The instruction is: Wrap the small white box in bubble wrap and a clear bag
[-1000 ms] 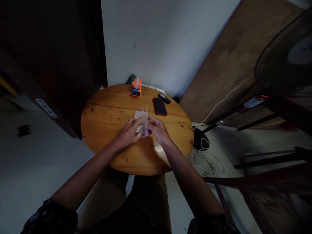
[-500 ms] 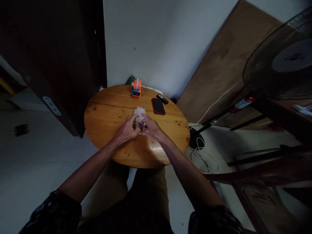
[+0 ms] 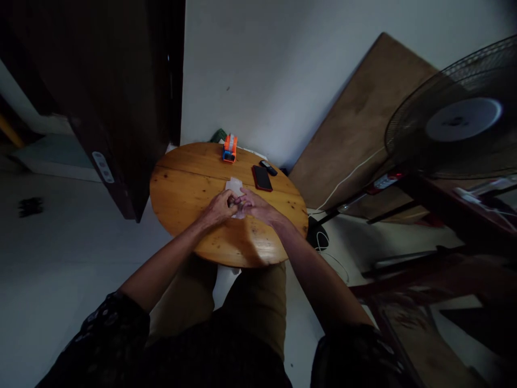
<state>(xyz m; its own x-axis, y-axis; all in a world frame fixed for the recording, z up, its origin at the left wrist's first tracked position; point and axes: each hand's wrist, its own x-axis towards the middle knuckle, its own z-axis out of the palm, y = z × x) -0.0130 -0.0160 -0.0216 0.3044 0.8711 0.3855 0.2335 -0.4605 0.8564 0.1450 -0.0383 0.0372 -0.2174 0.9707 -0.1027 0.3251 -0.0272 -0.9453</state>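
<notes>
A pale, thin sheet or plastic bag (image 3: 234, 185) lies on the round wooden table (image 3: 186, 188), partly hidden under my hands. Above it, my left hand (image 3: 220, 207) is closed, thumb and fingertips pinched together; what they pinch is too small and dark to name. My right hand (image 3: 258, 207) meets it from the right, palm partly turned up. Its fingers reach apart toward the left fingertips and touch or nearly touch them.
An orange and blue tape dispenser (image 3: 230, 148) stands at the table's back. Right of the sheet lie a red-edged phone (image 3: 262, 178) and a small black remote-like object (image 3: 269, 168). A standing fan (image 3: 462, 118) is at right, a dark door (image 3: 121, 108) at left.
The left fingers have closed into a tighter pinch. My right hand has rolled palm-up and its fingers have spread. The whole view has shifted slightly.
</notes>
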